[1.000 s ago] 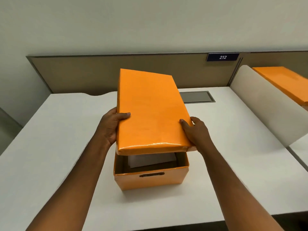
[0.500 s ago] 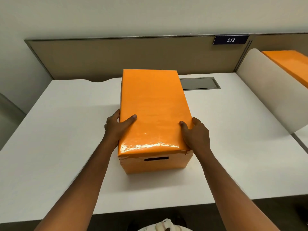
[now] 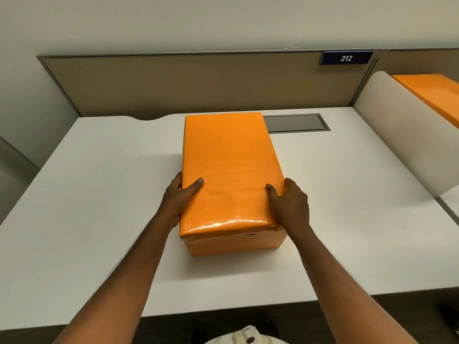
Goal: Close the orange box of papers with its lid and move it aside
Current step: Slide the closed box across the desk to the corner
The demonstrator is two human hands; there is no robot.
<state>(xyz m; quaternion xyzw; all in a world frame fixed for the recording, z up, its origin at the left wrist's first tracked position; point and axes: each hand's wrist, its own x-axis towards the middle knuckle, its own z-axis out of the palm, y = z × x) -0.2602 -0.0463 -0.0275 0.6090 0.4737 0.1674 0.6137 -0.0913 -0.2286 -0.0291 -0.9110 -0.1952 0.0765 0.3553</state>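
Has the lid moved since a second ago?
Yes. The lid has come down onto the orange box, covering the papers; its far edge now sits beside the desk's grey hatch.

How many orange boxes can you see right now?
2: one orange box lidded at the desk's centre between both hands, another orange box behind the right-hand divider, partly cut off.

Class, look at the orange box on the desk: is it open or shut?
Shut. The lid covers the orange box fully, no gap shows, and the left hand and right hand grip its sides.
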